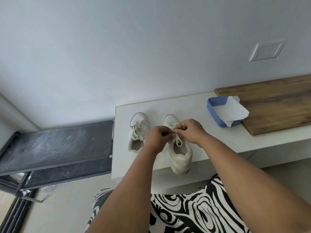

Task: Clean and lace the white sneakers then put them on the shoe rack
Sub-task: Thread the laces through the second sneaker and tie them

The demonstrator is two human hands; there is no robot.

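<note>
Two sneakers stand side by side on the white counter (218, 142), toes to the wall and heels toward the person, which puts the laces within easy reach of both hands; the left sneaker (138, 132) already carries a tied bow and lies untouched, so it looks finished; the right sneaker (180, 153) is the one being worked, its heel overhanging the counter's front edge (pulled close, I judge, to bring the eyelets nearer). The left hand (159, 137) has its fingers curled and pinches the lace (178, 140) just above the tongue; the right hand (188, 130) likewise pinches the lace, fingertips meeting the left hand's over the middle of the shoe; holding both ends close together like this suits forming or tightening a knot, though which exact stage of the bow it is I cannot tell; a loop of lace hangs down over the shoe's opening. A blue tray (212, 105) with a torn paper towel (230, 111) draped over it sits to the right, half on a wooden board (277, 105), set aside but near, probably left from the cleaning; the dark shoe rack (55, 145) stands just beside the counter on the left, its top shelf bare and dusty, close enough that the pair can be moved across without a step; lacing seems nearly done, with only the racking left.
</note>
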